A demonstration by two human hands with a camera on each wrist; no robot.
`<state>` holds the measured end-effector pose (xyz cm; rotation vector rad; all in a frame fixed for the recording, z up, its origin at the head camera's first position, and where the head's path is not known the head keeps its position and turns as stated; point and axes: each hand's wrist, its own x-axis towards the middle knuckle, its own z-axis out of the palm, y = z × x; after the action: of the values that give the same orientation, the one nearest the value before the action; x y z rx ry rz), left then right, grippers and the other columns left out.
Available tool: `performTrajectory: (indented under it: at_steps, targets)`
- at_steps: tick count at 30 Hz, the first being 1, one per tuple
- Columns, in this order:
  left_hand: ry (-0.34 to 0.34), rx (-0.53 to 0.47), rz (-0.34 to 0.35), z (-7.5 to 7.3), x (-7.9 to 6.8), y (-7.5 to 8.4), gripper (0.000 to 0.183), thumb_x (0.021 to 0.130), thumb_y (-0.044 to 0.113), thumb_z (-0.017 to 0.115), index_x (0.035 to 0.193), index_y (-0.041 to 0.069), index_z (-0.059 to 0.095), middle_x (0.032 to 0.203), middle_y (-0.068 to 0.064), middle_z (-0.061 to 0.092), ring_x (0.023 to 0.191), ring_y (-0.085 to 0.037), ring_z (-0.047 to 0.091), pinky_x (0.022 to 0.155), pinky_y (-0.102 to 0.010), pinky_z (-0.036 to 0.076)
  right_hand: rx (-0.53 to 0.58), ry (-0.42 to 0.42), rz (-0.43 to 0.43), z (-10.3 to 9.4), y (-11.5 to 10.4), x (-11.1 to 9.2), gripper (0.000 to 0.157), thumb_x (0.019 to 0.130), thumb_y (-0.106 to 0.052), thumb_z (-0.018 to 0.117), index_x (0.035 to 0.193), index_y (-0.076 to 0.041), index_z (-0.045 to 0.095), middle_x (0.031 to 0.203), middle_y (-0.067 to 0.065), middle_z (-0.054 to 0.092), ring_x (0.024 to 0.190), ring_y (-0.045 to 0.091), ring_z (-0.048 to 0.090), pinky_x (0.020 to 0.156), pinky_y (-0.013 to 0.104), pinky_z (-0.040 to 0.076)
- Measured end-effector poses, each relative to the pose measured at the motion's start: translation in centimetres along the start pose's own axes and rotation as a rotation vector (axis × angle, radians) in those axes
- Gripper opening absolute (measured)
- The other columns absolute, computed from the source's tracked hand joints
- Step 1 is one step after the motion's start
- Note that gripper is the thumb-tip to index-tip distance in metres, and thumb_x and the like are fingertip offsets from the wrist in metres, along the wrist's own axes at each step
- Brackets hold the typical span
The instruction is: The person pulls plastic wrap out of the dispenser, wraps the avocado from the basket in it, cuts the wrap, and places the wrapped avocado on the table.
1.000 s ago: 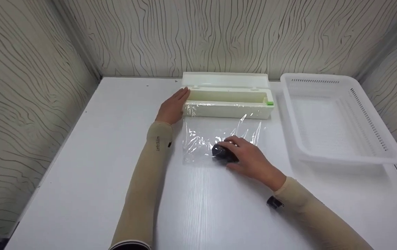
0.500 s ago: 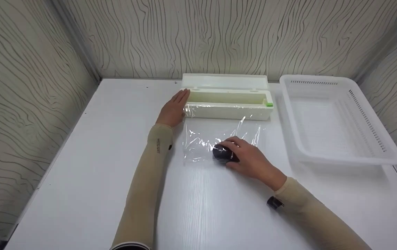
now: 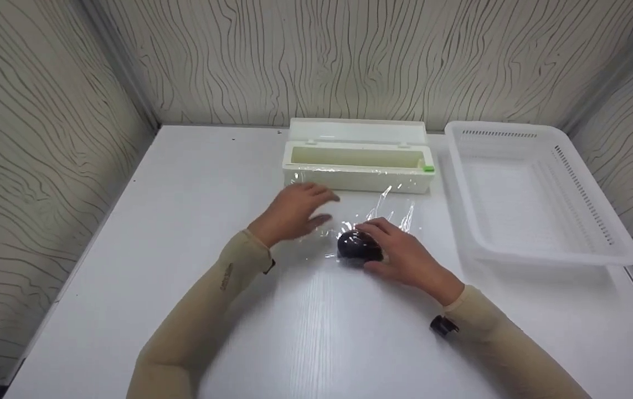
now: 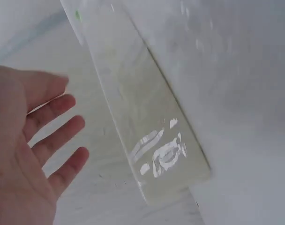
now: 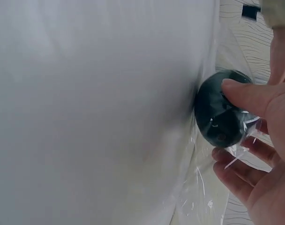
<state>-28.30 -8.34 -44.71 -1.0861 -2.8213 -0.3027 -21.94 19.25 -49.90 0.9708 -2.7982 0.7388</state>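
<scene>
Clear plastic film (image 3: 385,200) runs from the front of a long white box (image 3: 358,145) toward the person, and I watch a dark round thing (image 3: 358,245) sitting at its near end on the white tabletop (image 3: 305,332). From the head camera, that round thing lies between the two hands, to the right of the left fingertips and just inside the curve of the right hand (image 3: 405,255), which is plainly the nearer one. On my right-wrist feed the thumb presses on the thing's side while the fingers bend around from the opposite side, so I read that grip as closed on it, with film bunched against it by the fingers. The film is so see-through that I can't tell how much of the thing it covers.

The left hand (image 3: 291,210) holds nothing: its fingers are loosely bent and spread, over the film's left part, pointing toward the round thing but apart from it. I see the box's long axis running left to right, crosswise to the pull of the film, with its lid (image 3: 358,130) tipped back and a green tab (image 3: 428,168) at its right end. To the right of the box stands a white basket (image 3: 554,258).
</scene>
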Motion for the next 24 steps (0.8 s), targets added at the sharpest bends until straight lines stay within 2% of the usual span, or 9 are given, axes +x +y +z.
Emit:
performTrajectory:
  at_steps: [3,5,7,13,19,24]
  targets:
    - [-0.032,-0.005,0.119,0.9,-1.8,2.3,0.052,0.095,0.047,0.073,0.140,0.022,0.063,0.138,0.003,0.067,0.132,-0.022,0.060,0.118,-0.046,0.042,-0.001,0.019,-0.026,-0.4,0.2,-0.3,0.075,0.077,-0.023,0.092,0.143,-0.019,0.058,0.133,0.001,0.060,0.115,0.027,0.067,0.092,0.048,0.059]
    - [-0.036,0.014,0.180,1.8,-2.5,3.1,0.060,0.091,0.050,0.077,0.142,0.023,0.061,0.137,0.003,0.067,0.129,-0.021,0.061,0.115,-0.045,0.045,-0.010,0.024,-0.040,-0.4,0.4,-0.6,0.072,0.077,-0.024,0.093,0.141,-0.020,0.060,0.128,0.001,0.062,0.112,0.025,0.068,0.091,0.046,0.060]
    - [-0.035,0.036,0.211,2.6,-2.9,3.6,0.066,0.089,0.051,0.079,0.146,0.023,0.058,0.137,0.003,0.067,0.128,-0.020,0.062,0.114,-0.043,0.046,-0.009,0.026,-0.055,-0.4,0.5,-0.7,0.069,0.079,-0.023,0.091,0.141,-0.020,0.061,0.123,0.001,0.063,0.108,0.023,0.069,0.089,0.045,0.060]
    - [-0.026,0.046,0.200,4.2,-2.7,4.4,0.076,0.086,0.048,0.083,0.149,0.021,0.052,0.134,0.001,0.066,0.122,-0.020,0.066,0.110,-0.041,0.049,0.009,0.006,-0.058,-0.3,0.9,-1.0,0.065,0.086,-0.025,0.086,0.145,-0.021,0.058,0.118,0.002,0.064,0.101,0.024,0.070,0.085,0.045,0.060]
    - [-0.002,0.046,0.195,4.9,-2.5,4.3,0.060,0.094,0.035,0.078,0.144,0.012,0.056,0.131,-0.005,0.068,0.119,-0.023,0.069,0.106,-0.040,0.053,0.000,0.018,-0.033,-0.4,0.7,-1.2,0.072,0.083,-0.023,0.088,0.146,-0.014,0.053,0.126,0.007,0.068,0.110,0.029,0.071,0.091,0.049,0.059]
    - [-0.014,0.058,0.179,5.1,-2.3,3.9,0.052,0.097,0.030,0.075,0.142,0.009,0.058,0.127,-0.007,0.071,0.116,-0.022,0.070,0.104,-0.038,0.054,-0.028,0.018,-0.075,-0.4,0.4,-0.9,0.067,0.081,-0.021,0.090,0.140,-0.015,0.059,0.118,0.005,0.067,0.099,0.028,0.072,0.083,0.047,0.061]
